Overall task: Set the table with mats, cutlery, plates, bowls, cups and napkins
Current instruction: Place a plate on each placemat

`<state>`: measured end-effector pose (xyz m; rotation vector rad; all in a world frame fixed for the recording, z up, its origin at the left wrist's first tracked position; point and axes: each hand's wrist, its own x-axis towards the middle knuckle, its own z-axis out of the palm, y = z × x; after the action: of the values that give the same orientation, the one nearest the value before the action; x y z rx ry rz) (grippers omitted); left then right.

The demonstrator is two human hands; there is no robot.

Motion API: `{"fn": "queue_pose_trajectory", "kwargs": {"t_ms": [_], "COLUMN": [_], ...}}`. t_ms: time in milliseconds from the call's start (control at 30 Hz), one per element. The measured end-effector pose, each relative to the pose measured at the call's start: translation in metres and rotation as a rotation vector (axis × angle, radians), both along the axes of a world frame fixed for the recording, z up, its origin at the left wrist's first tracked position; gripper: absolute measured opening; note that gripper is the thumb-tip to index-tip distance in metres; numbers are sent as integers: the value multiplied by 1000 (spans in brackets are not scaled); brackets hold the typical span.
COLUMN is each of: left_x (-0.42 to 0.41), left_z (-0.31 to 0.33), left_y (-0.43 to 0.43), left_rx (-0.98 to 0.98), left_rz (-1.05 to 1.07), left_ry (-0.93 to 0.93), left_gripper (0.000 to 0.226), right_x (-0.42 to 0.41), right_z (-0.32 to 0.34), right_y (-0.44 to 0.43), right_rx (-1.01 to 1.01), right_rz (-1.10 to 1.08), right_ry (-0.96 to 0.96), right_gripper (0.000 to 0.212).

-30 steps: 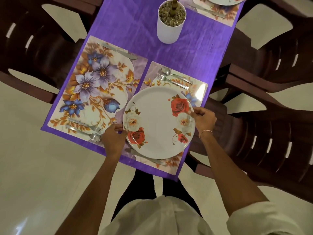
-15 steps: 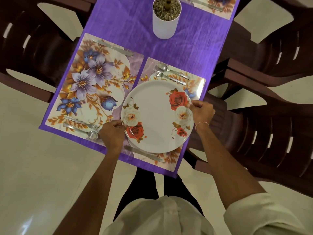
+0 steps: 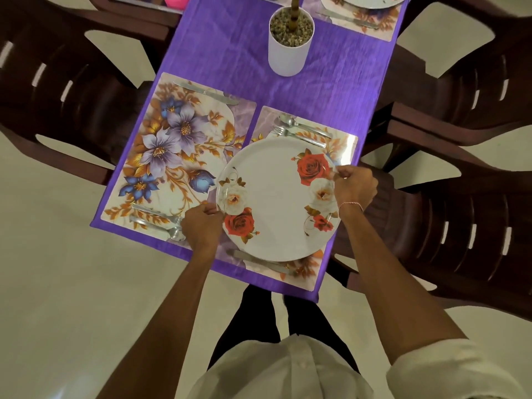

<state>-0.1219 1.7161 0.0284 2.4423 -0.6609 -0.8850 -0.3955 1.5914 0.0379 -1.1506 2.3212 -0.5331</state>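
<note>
A white plate (image 3: 276, 197) with red and white roses rests on the right floral mat (image 3: 347, 145). My left hand (image 3: 201, 226) grips its left rim and my right hand (image 3: 355, 187) pinches its right rim. A spoon (image 3: 302, 125) and fork (image 3: 296, 136) lie on that mat beyond the plate, and a knife (image 3: 259, 262) lies on its near side. The left floral mat (image 3: 175, 156) carries a knife (image 3: 207, 92) at its far edge and a fork (image 3: 157, 213) and spoon (image 3: 161, 227) at its near edge, with no plate on it.
A white pot (image 3: 290, 38) filled with pebbles stands mid-table on the purple cloth (image 3: 331, 82). Another mat with a plate (image 3: 362, 12) lies at the far right. Dark brown chairs (image 3: 472, 223) surround the table on both sides.
Both hands have kept hold of the plate's rim and shifted it slightly away from me on the right mat. The camera view has drifted too.
</note>
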Motion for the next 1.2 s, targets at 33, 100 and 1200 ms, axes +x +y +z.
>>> {"fn": "queue_pose_trajectory", "kwargs": {"t_ms": [33,100,1200], "left_x": [3,11,303], "left_z": [3,12,-34], "left_y": [1,4,-77], "left_rx": [-30,-68,-25], "left_rz": [10,25,-164], "left_ry": [6,-13,132], "left_gripper": [16,22,26], "right_x": [2,8,247], "right_z": [3,8,-38], "right_y": [2,7,-76], "right_rx": [-12,-28,72], "right_rz": [-14,0,358], "right_ry": [-16,-54,-40], "right_gripper": [28,25,27]}}
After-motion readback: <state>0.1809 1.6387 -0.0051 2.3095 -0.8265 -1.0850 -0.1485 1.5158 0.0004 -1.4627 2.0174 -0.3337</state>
